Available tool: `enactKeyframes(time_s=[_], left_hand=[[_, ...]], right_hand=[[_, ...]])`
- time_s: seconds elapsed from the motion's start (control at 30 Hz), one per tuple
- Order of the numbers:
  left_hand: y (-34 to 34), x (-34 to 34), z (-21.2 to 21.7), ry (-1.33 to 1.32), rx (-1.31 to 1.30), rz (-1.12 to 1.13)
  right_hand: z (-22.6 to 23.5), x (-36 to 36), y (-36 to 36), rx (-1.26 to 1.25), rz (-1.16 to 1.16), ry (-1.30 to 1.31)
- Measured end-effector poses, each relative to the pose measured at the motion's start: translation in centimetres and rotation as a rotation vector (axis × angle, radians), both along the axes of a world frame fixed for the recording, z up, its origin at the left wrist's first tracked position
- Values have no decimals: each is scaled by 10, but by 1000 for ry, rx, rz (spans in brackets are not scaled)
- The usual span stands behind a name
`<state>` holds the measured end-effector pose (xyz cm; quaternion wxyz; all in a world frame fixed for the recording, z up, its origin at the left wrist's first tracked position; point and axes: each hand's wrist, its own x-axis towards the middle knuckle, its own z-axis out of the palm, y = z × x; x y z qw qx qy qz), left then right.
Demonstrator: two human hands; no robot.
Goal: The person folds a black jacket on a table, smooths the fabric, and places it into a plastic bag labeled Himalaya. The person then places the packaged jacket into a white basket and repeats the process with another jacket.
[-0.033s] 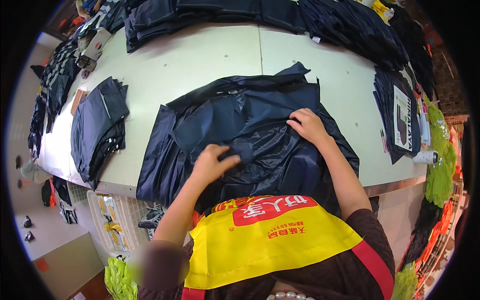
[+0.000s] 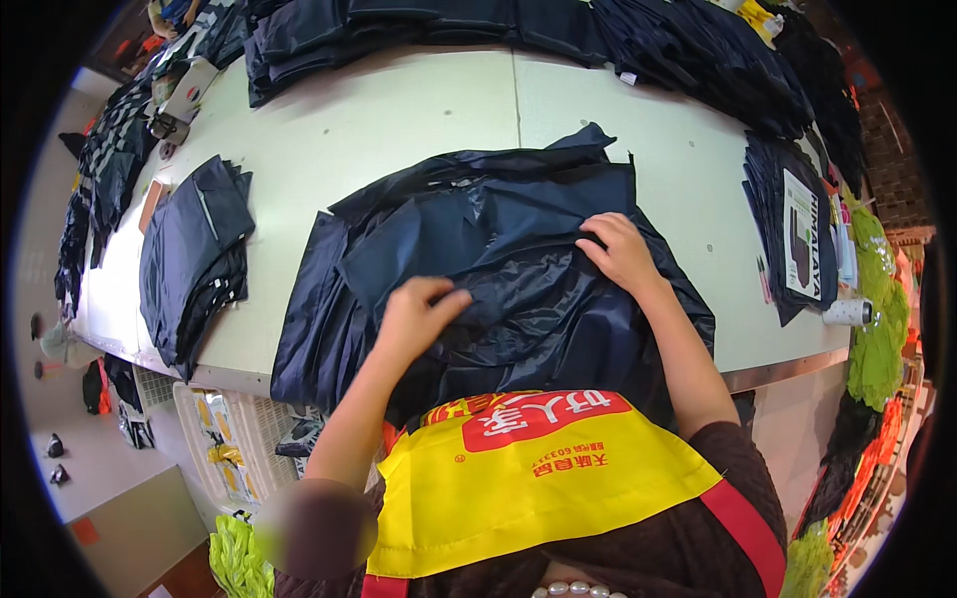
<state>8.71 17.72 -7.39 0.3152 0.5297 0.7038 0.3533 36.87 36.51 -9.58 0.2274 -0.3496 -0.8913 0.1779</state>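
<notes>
A dark navy garment [image 2: 498, 219] of thin, partly shiny fabric lies spread and wrinkled at the table's near edge, in front of me. My left hand [image 2: 417, 317] is over its left middle part, thumb stretched away from the bent fingers, nothing visible between them; it is slightly blurred. On the garment's right side, my right hand [image 2: 620, 254] has its fingers curled at the edge of a fold, pinching the fabric. The garment's near part hangs toward my yellow apron [image 2: 538, 478], which hides some of it.
Folded dark garments [image 2: 199, 259] lie at the left on the pale table [image 2: 399, 100]. More dark piles [image 2: 429, 25] line the far side. At the right are a packaged dark stack [image 2: 797, 229] and a white thread cone [image 2: 847, 313]. A pale plastic crate [image 2: 194, 399] stands below left.
My left hand has shifted slightly left and up over the fabric. The right hand stays at nearly the same fold.
</notes>
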Motion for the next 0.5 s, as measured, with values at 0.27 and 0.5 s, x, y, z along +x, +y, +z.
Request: enactKeyframes(time_s=[0.27,0.5], left_hand=[[160,-4,-29,196,-123,407],[185,-19,-92,49,126,420]], right_hand=[[3,147,-12,25,-656,231],[-30,336,5,120,-1153,-72]])
